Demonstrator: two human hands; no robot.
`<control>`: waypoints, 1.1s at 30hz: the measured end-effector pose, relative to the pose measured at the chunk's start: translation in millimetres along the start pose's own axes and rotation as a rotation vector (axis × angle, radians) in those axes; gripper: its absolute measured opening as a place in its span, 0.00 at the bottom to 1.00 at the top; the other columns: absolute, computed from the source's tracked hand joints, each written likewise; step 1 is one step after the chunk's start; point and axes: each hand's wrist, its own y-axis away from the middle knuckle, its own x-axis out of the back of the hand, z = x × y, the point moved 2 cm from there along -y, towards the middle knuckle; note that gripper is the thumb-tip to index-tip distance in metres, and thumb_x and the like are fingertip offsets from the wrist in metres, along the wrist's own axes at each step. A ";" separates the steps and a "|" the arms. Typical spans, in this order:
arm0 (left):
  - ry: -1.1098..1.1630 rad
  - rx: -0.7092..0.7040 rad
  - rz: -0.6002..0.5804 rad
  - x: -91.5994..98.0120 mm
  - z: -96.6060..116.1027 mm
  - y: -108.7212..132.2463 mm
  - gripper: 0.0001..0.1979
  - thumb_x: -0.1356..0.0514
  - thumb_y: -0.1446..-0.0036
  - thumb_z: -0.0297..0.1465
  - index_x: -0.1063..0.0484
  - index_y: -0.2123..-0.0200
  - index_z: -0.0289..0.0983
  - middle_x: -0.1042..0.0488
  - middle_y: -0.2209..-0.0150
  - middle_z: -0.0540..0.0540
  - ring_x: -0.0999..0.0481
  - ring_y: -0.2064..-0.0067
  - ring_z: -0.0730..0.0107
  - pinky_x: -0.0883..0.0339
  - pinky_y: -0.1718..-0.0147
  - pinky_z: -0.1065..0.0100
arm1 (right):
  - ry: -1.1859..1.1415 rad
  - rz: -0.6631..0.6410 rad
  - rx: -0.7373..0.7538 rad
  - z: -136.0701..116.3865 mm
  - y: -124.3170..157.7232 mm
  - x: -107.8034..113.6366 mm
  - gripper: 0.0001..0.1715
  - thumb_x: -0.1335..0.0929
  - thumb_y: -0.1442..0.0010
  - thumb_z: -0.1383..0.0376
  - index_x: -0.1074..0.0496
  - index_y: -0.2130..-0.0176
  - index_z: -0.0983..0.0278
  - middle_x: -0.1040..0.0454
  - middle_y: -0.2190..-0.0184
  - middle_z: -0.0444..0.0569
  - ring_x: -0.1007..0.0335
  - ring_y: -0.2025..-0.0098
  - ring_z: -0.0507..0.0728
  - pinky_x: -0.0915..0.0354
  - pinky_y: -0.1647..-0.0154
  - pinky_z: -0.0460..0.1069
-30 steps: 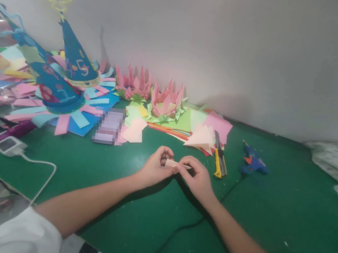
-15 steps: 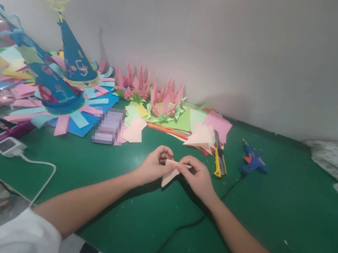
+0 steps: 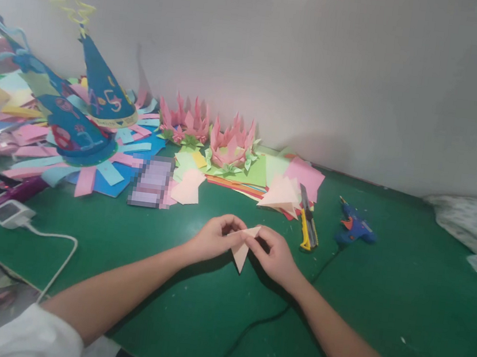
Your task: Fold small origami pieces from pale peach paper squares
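Between my two hands is a small folded piece of pale pink paper [image 3: 241,255], its pointed end hanging down toward me. My left hand [image 3: 217,239] pinches it from the left, thumb on top and fingers curled behind. From the right, my right hand [image 3: 275,253] grips the paper's other side with thumb and fingers. Both hands are held just above the green table [image 3: 186,322]. Beyond them lies a loose folded pale pink sheet [image 3: 280,194], with a yellow utility knife [image 3: 308,222] beside it.
A blue glue gun [image 3: 356,229] lies to the right, its black cord running past my right wrist. Two pink paper crowns [image 3: 231,146] stand at the back on coloured sheets. Blue cone hats [image 3: 104,84] stand at left. A white adapter [image 3: 10,212] with a cable is near the left edge.
The folded paper has been turned in my fingers, so its point now hangs down nearer the middle. Both hands stay close together. The view has shifted slightly.
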 end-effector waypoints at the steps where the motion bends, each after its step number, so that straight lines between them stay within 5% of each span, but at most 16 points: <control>1: -0.046 -0.001 -0.009 0.5 -0.9 0.2 0.13 0.38 0.51 0.37 0.32 0.70 0.33 0.32 0.73 0.50 0.34 0.72 0.77 0.41 0.71 0.73 | -0.003 -0.030 0.018 -1.4 -0.2 -0.6 0.17 0.38 0.39 0.59 0.35 0.76 0.63 0.34 0.78 0.45 0.40 0.74 0.53 0.42 0.72 0.47; 11: -0.093 0.011 -0.003 3.8 -4.5 0.4 0.17 0.38 0.52 0.42 0.30 0.73 0.32 0.34 0.78 0.52 0.38 0.76 0.79 0.44 0.77 0.75 | -0.160 -0.119 -0.031 3.3 -0.2 0.3 0.23 0.39 0.38 0.55 0.42 0.80 0.63 0.43 0.80 0.41 0.44 0.75 0.51 0.45 0.73 0.46; 19: 0.013 0.133 -0.193 0.1 3.8 4.8 0.21 0.39 0.53 0.48 0.33 0.78 0.34 0.33 0.81 0.52 0.32 0.80 0.77 0.37 0.79 0.74 | -0.240 -0.126 -0.091 4.7 1.1 0.2 0.22 0.39 0.38 0.53 0.38 0.77 0.63 0.40 0.78 0.42 0.43 0.73 0.51 0.44 0.72 0.46; 24: 0.033 0.108 -0.078 3.9 2.5 2.1 0.20 0.38 0.52 0.45 0.32 0.78 0.33 0.34 0.83 0.53 0.38 0.83 0.82 0.44 0.84 0.77 | -0.329 -0.140 -0.106 0.3 0.7 4.6 0.28 0.45 0.36 0.49 0.37 0.76 0.64 0.38 0.78 0.43 0.40 0.73 0.52 0.42 0.71 0.47; 33: 0.249 0.110 0.098 7.4 -2.0 -2.2 0.19 0.34 0.57 0.42 0.29 0.70 0.31 0.28 0.72 0.50 0.28 0.72 0.77 0.30 0.70 0.71 | -0.479 -0.058 -0.135 6.9 0.3 0.7 0.13 0.35 0.42 0.57 0.38 0.58 0.61 0.33 0.70 0.44 0.34 0.67 0.53 0.36 0.66 0.48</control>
